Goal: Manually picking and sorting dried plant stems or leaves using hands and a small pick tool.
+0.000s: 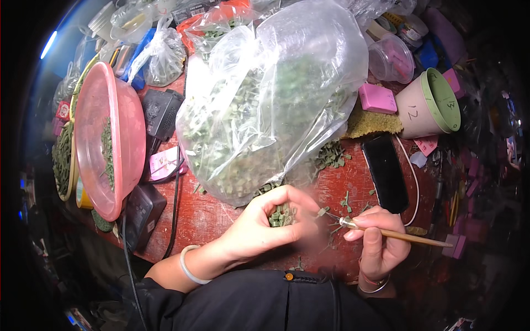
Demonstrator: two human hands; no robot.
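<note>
My left hand curls around a small heap of green blocky pieces, each with a thin stem-like part. A blur hides some of its fingertips. Between the fingers of my right hand is a thin pick with a wooden handle, its fine tip pointing left. One green piece sits at that tip, close to the left fingertips. Just beyond my left hand stands a big clear plastic bag, full of similar green pieces. More loose green pieces lie beside the bag on the red tabletop.
At the left, a pink plastic basin stands tilted near black adapters and cables. A smartphone, white cable, pink box and tilted cup lie right. Tubs and bags crowd the back.
</note>
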